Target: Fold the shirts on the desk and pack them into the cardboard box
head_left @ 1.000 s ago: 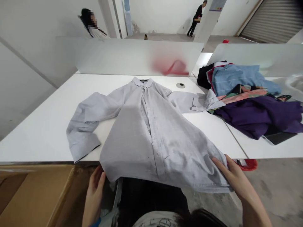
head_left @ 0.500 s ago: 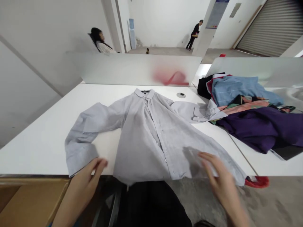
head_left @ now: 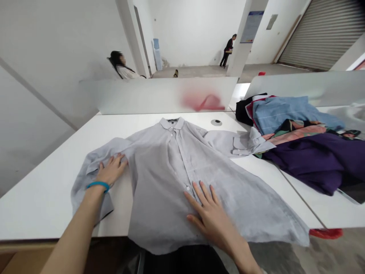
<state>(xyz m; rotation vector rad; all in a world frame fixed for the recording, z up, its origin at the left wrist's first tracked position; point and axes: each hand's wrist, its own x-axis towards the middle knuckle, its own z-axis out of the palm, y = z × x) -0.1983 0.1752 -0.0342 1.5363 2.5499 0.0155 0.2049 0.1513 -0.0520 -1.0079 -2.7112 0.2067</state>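
A light grey button-up shirt lies front up on the white table, its collar at the far side and its hem hanging over the near edge. My left hand, with a blue band on the wrist, rests open on the bent sleeve at the left. Fingers spread, my right hand lies flat on the lower front beside the button strip. The other sleeve reaches right, its folded cuff touching a heap of clothes.
Piled at the right are a purple garment and a blue one. A frosted divider stands along the table's back. One person sits behind it; another stands farther off. A cardboard box is at lower left.
Both hands have come down onto the shirt: the left moved forward onto the sleeve, the right moved left to the button strip. The left sleeve and hem have shifted slightly.
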